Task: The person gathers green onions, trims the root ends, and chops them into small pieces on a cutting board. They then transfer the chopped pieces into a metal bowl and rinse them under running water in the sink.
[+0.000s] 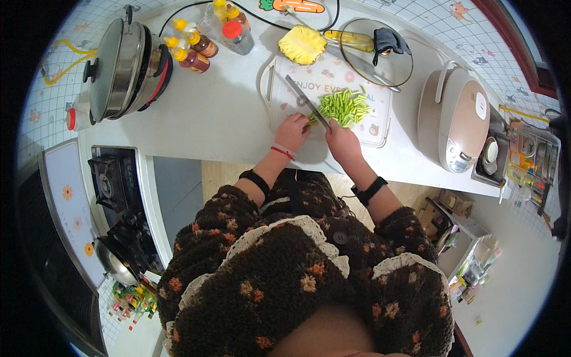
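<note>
My right hand (342, 142) grips the handle of a kitchen knife (308, 101), whose blade slants up and to the left over a white plastic cutting board (285, 85). Just left of the blade, my left hand (292, 131) has its fingers curled down on green stalks that are mostly hidden under them. A heap of cut green stalk pieces (342, 107) lies right of the blade on the board. One small piece sits apart, above the heap. Half a pineapple (303, 44) rests at the board's far edge, its cut yellow face towards me.
A glass lid (357, 71) with a dark cloth (390, 42) on its knob overlaps the board's far right corner. To the right stands a rice cooker (459, 116). Sauce bottles (192, 60) and a red-capped jar (238, 38) are at back left, near a lidded steel pot (118, 71).
</note>
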{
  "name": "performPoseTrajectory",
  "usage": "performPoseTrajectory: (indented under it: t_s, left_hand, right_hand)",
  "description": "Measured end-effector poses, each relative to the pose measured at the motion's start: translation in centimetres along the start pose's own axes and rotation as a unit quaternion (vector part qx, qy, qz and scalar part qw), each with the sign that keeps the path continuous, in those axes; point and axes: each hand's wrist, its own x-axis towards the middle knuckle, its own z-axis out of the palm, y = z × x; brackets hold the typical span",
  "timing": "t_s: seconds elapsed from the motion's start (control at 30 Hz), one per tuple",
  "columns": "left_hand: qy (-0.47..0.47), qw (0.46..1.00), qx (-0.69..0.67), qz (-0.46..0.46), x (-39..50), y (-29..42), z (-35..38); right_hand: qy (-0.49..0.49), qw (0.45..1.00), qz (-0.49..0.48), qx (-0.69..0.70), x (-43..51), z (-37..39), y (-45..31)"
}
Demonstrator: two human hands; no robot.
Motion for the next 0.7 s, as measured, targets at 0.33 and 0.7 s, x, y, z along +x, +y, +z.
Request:
performPoseTrajectory:
  t_s: [0.33,0.7]
  left_hand:
    - [0.015,0.998,-0.048,-0.031,0.9,0.2,0.0]
    - [-0.017,0.999,-0.018,-0.032,1.6,-0.2,0.4]
  right_hand:
    - [0.019,1.000,0.023,0.007,0.0,-1.9,0.7]
    - [-0.032,0.999,0.011,-0.005,-0.6,0.0,0.1]
